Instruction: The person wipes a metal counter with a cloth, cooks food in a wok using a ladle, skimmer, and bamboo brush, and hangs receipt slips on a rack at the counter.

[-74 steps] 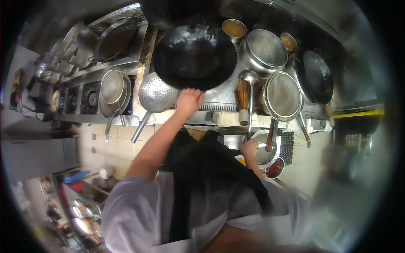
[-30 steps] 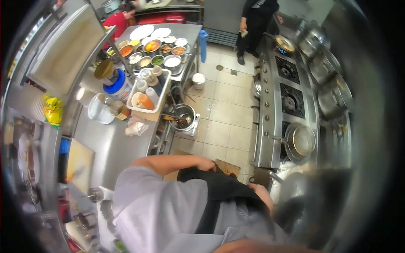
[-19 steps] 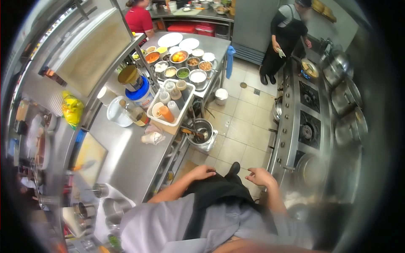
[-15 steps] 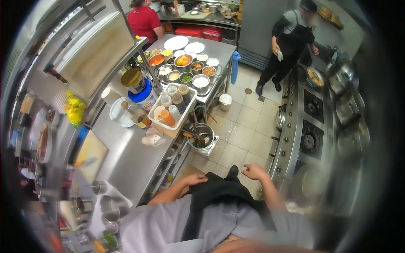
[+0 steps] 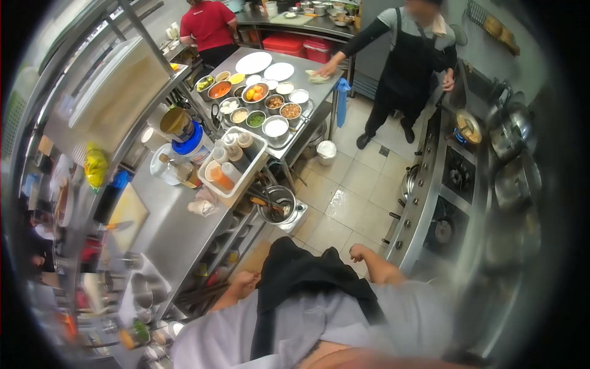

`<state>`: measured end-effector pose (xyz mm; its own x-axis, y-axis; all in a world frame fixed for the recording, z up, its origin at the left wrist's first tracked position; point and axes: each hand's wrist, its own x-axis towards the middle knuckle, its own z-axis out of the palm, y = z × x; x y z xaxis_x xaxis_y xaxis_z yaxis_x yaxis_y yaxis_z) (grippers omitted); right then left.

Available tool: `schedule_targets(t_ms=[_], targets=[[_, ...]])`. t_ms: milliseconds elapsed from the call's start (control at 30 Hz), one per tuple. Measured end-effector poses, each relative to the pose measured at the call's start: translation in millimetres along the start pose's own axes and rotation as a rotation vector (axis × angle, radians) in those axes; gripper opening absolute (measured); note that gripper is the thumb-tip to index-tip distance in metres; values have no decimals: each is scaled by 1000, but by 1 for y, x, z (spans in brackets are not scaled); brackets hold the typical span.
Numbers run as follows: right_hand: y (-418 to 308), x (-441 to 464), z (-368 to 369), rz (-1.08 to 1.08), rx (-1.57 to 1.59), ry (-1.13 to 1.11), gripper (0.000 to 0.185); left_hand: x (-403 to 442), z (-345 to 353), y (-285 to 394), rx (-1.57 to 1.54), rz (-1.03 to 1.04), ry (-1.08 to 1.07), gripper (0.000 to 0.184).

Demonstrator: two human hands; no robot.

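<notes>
My left hand (image 5: 246, 280) hangs low beside my black apron (image 5: 304, 270), near the shelves under the steel counter. Its fingers are loosely curled, and I see nothing in them. On the other side, my right hand (image 5: 359, 252) is bent into a loose fist with nothing visible inside, over the floor short of the stove. Ahead on the left, a white tub (image 5: 236, 172) of squeeze bottles stands on the counter (image 5: 178, 230). A metal pot (image 5: 276, 205) with utensils sits below the counter's edge.
Bowls of chopped food surround an orange-filled bowl (image 5: 255, 93) on the far table. A co-worker (image 5: 405, 67) in black presses a cloth (image 5: 318, 77) on that table, beside the stove (image 5: 439, 203). Another person in red (image 5: 208, 27) stands behind. A white bucket (image 5: 326, 151) sits on the tiles.
I have moved forward along the aisle. My right hand's fingers have curled in, and my left hand has moved left off my apron. The co-worker's arm now reaches to the table with the cloth.
</notes>
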<state>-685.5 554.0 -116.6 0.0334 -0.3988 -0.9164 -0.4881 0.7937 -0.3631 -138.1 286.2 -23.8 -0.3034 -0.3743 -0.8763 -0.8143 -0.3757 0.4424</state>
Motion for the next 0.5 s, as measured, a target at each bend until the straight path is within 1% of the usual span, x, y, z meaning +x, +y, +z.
schedule_targets(t_ms=[33, 67, 100, 133, 200, 233, 267, 300, 333, 400, 433, 500], targets=[[1, -6, -7, -24, -73, -36, 39, -2, 12, 7, 36, 40, -7, 32], [6, -15, -14, 204, 167, 7, 40, -4, 24, 13, 88, 81, -14, 31], [-7, -43, -17, 228, 414, 201, 42, -4, 33, 20, 150, 129, -26, 30], [-8, -50, -23, 226, 410, 202, 42, -5, 40, 26, 211, 182, -34, 29], [-9, -45, -34, 163, 659, 252, 54, -3, 49, 35, 333, 283, -34, 27], [-5, -32, -38, 155, 655, 247, 54, -3, 52, 42, 392, 322, -28, 27], [-4, -20, -43, 154, 558, 285, 54, -1, 50, 51, 457, 347, -11, 26], [0, -12, -49, 156, 459, 326, 53, 0, 49, 63, 522, 349, 1, 25], [-1, -14, -55, 157, 447, 329, 53, 4, 44, 77, 595, 328, 16, 24], [-9, -25, -55, 137, 539, 234, 50, 3, 25, 116, 700, 143, -54, 23], [-15, -35, -52, 141, 523, 231, 50, 15, 16, 106, 688, 287, 144, 22], [-29, -52, -52, 183, 663, 128, 51, 50, -3, 102, 671, 436, 356, 34]])
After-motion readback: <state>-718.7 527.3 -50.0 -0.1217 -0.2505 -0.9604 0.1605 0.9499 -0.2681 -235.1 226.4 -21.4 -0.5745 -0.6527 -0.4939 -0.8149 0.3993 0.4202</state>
